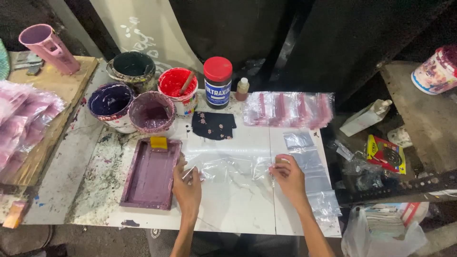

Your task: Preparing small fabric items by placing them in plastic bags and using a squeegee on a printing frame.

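A clear plastic bag [233,167] lies flat on the white worktop [238,204]. My left hand [187,185] pinches the bag's left edge, just right of a purple-stained rectangular tray [151,177]. At the bag's right edge, my right hand [288,176] pinches the plastic with fingertips together. A small yellow sponge [159,143] sits at the tray's far end.
Paint tubs stand at the back: dark blue [110,102], purple [152,113], dark green [132,66], red with a stick [177,85]. A red-lidded jar [218,82], small bottle [243,89], dark cloth [213,125] and printed bags [288,109] lie behind. More clear bags [312,166] lie to the right.
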